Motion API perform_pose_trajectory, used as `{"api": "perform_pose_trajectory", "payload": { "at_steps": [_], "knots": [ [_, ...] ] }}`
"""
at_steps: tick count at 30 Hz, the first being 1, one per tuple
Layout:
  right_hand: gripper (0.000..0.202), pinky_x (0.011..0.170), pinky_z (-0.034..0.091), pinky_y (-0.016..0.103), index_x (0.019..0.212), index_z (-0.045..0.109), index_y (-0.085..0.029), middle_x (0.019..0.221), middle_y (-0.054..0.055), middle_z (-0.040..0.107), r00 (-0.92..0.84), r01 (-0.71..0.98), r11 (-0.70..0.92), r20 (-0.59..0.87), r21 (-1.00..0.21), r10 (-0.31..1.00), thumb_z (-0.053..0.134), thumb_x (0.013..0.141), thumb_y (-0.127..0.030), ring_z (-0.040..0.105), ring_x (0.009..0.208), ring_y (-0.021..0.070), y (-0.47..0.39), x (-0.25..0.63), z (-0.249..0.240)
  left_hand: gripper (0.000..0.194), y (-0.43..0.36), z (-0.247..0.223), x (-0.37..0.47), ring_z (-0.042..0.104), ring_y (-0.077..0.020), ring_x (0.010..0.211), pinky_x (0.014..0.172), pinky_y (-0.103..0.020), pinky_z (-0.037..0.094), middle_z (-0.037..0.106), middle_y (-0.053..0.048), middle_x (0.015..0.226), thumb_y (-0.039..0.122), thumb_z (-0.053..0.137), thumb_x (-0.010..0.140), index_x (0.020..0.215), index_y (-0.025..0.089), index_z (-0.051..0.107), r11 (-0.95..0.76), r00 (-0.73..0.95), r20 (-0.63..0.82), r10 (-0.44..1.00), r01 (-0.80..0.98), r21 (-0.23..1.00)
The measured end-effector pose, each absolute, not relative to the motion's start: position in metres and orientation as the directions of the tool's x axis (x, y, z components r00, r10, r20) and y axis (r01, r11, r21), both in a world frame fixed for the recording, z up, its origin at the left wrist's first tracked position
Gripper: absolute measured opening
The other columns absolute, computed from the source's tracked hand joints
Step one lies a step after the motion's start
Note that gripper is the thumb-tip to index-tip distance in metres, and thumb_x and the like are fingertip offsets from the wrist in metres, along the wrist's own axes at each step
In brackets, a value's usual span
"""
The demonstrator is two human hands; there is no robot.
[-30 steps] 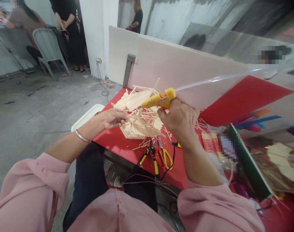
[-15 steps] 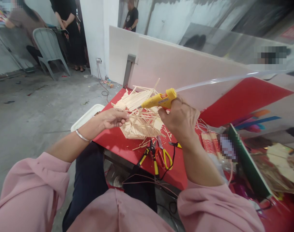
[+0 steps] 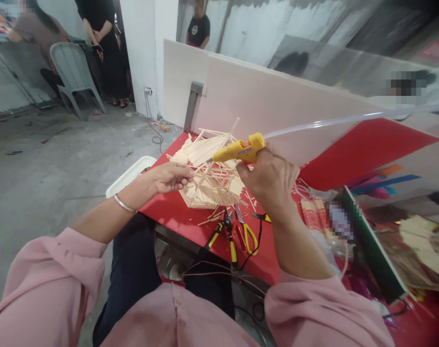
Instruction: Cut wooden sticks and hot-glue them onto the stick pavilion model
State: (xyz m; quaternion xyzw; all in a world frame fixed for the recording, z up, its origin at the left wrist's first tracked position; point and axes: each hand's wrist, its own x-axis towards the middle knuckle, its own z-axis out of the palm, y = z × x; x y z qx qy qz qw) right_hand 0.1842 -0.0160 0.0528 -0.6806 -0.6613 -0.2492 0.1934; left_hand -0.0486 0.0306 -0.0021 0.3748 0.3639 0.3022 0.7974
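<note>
A model of thin wooden sticks (image 3: 212, 190) rests on the red table (image 3: 172, 209) in front of me. My right hand (image 3: 270, 176) is wrapped round a yellow glue gun (image 3: 239, 149), whose nozzle points left and down at the sticks near the middle of the model. A long clear glue stick (image 3: 324, 120) runs out of the gun's back to the right. At the model's left side, the fingers of my left hand (image 3: 174, 177) are pinched together on a thin stick; its exact extent is hard to make out.
Black-and-yellow pliers (image 3: 226, 231) and red and yellow scissors (image 3: 246, 236) lie before the model, among stick offcuts. A green-edged box (image 3: 371, 246) stands at the right. Large white boards (image 3: 277, 101) lean behind the table. Other people stand or sit further back.
Both hands keep nearly the same place and hold. In the background, the person in a black T-shirt has shifted slightly to the right.
</note>
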Motion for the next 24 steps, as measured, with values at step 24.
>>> {"api": "perform_pose_trajectory", "payload": {
  "at_steps": [24],
  "knots": [
    [0.035, 0.059, 0.024, 0.032, 0.105, 0.062, -0.014, 0.086, 0.012, 0.062, 0.061, 0.997, -0.075, 0.634, -0.004, 0.771, 0.051, 0.084, -0.04, 0.046, 0.065, 0.017, -0.017, 0.194, 0.055, 0.018, 0.032, 0.011, -0.032, 0.048, -0.0037, 0.038, 0.037, -0.013, 0.038, 0.059, -0.001, 0.05, 0.002, 0.068, 0.077, 0.061, 0.01, 0.063, 0.54, 0.483, -0.398, 0.78, -0.198, 0.818]
  ]
}}
